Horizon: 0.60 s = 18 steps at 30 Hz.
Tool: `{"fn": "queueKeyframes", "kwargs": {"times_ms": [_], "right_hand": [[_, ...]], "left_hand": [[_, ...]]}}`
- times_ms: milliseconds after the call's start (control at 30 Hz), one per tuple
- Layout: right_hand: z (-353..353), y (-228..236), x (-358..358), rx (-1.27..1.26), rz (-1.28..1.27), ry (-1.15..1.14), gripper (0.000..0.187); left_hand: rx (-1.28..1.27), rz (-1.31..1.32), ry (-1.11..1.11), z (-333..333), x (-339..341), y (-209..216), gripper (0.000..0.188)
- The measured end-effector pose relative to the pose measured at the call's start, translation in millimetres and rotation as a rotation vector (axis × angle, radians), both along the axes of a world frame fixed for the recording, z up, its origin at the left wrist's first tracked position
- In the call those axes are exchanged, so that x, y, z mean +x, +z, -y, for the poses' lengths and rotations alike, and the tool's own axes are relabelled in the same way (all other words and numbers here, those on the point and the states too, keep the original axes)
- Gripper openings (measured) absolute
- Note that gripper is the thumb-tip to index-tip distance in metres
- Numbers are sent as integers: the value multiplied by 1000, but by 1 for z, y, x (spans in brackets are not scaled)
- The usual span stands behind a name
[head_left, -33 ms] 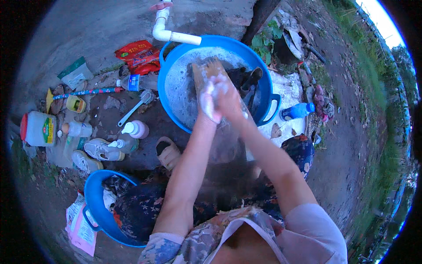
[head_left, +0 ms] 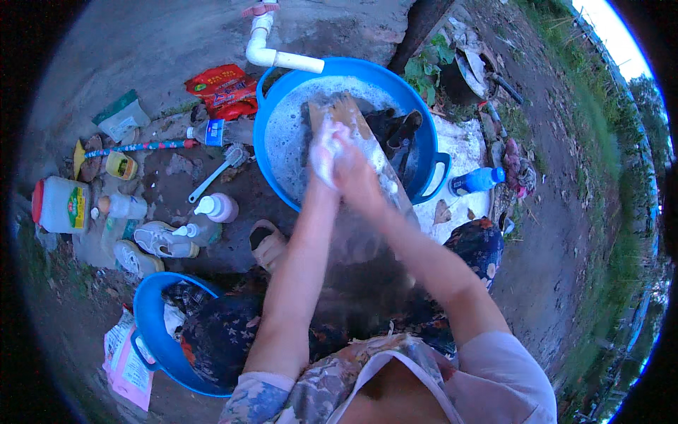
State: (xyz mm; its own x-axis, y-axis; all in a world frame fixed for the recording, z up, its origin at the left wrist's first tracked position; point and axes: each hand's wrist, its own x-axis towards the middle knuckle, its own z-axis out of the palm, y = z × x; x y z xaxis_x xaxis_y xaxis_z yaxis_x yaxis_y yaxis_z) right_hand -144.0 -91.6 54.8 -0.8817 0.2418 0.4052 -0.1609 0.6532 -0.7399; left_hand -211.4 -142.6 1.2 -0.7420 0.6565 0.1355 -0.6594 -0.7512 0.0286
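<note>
My left hand and my right hand are pressed together over a wooden washboard. White lather covers the fingers, mostly on the left hand. Both hands look closed; blur and foam hide whatever lies between them. The washboard leans in a large blue tub of sudsy water, its lower end sloping toward me over the rim. Dark wet cloth lies in the water to the right of the board.
A white pipe juts over the tub's far rim. Bottles, a white scrub brush, a pump bottle and shoes lie left. A blue bottle lies right. A smaller blue basin holding cloth stands near left.
Both hands have shifted slightly left and stay pressed together. More of the washboard's right edge and its suds now shows. The things around the tub have not moved.
</note>
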Motion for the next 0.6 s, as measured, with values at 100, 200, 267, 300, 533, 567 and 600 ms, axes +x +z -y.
{"fn": "queueKeyframes", "kwargs": {"times_ms": [100, 200, 267, 300, 533, 567, 600], "right_hand": [[18, -3, 7, -82, -29, 32, 42], [-73, -14, -39, -361, 227, -401, 41], [-56, -11, -28, 83, 287, -239, 40], [-27, -11, -14, 128, 47, -154, 40], [-59, 7, -30, -312, 179, -258, 41], [-59, 18, -31, -222, 227, -311, 42], [-46, 22, -13, -61, 259, -206, 42]], "left_hand": [[-96, -131, 109, 3, -5, -32, 33], [-527, 121, 43, -38, 59, 32, 46], [-503, 266, -95, -14, 46, 56, 47], [-327, 198, -110, -4, 17, 15, 46], [-495, 129, 57, -36, 60, 35, 40], [-465, 169, -18, -29, 56, 47, 38], [-433, 209, -92, -21, 48, 52, 37]]}}
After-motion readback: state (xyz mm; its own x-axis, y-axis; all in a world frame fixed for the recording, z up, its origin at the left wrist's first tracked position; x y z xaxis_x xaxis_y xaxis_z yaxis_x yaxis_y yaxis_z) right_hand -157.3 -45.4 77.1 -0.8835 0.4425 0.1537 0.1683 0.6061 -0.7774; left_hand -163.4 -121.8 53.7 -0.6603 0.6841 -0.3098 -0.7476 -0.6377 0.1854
